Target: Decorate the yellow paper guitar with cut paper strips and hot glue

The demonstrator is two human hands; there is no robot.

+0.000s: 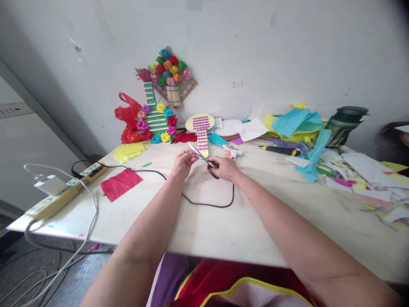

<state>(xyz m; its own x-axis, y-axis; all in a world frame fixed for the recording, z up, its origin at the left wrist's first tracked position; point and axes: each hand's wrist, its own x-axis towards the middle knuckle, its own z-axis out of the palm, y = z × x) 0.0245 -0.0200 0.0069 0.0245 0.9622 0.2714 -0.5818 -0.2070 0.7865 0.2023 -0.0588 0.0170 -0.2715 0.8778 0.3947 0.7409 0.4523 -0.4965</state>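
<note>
My right hand (227, 169) grips a pair of scissors (211, 171) by the black handles, fingers in the loops. The blades point up and left toward my left hand (184, 164). That hand is closed in a pinch beside the blade tips, and whatever it holds is too small or hidden to name. Just beyond the scissors lies a yellow paper guitar shape (208, 123) with purple woven strips. A white glue gun (234, 153) rests right behind my right hand. On the left, a red sheet of crepe paper (121, 184) lies flat.
A black cord (207, 204) loops under my forearms. At the left edge lies a power strip (47, 207) with a white charger (51, 185). A flower-decorated guitar (156, 121) leans on the wall. Paper scraps (364, 170), a cutter (279, 150) and a dark bottle (347, 123) are right.
</note>
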